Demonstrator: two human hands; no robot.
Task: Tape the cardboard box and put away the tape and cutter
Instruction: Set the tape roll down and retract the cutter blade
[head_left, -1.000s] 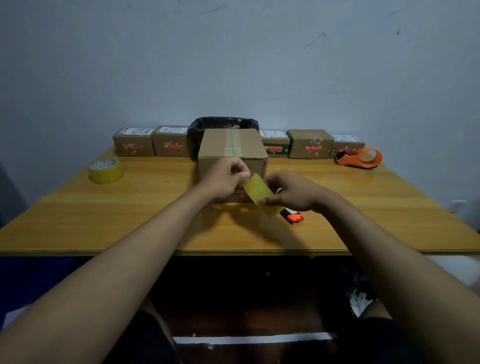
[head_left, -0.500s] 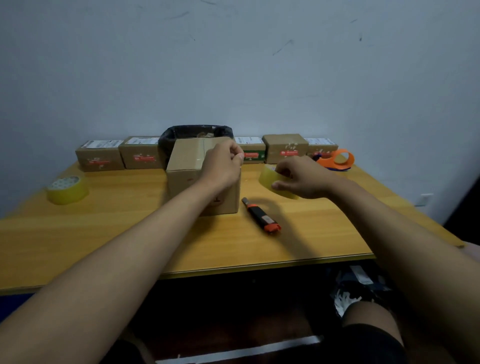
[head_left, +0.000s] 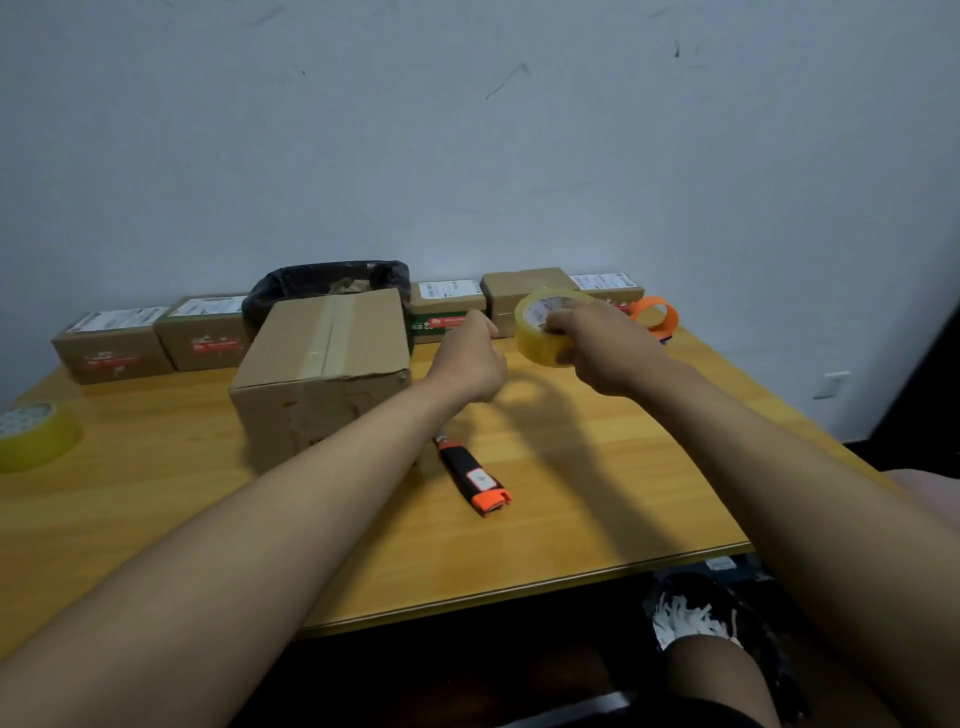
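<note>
A brown cardboard box (head_left: 324, 369) stands on the wooden table (head_left: 597, 467), a strip of clear tape running along its top seam. My right hand (head_left: 597, 348) grips a yellowish roll of tape (head_left: 545, 327), held above the table to the right of the box. My left hand (head_left: 470, 358) hovers just right of the box with its fingers curled closed; nothing shows in it. A black and orange cutter (head_left: 472, 475) lies on the table under my left forearm, in front of the box's right corner.
A second yellow tape roll (head_left: 31, 436) sits at the table's left edge. Several small labelled parcels (head_left: 111, 351) line the wall, with a black-lined bin (head_left: 332, 283) behind the box. An orange tape dispenser (head_left: 654, 314) lies at the back right.
My left hand has left the box and moved right. My right hand has carried the tape roll up and farther right. The view has swung so the box sits further left.
</note>
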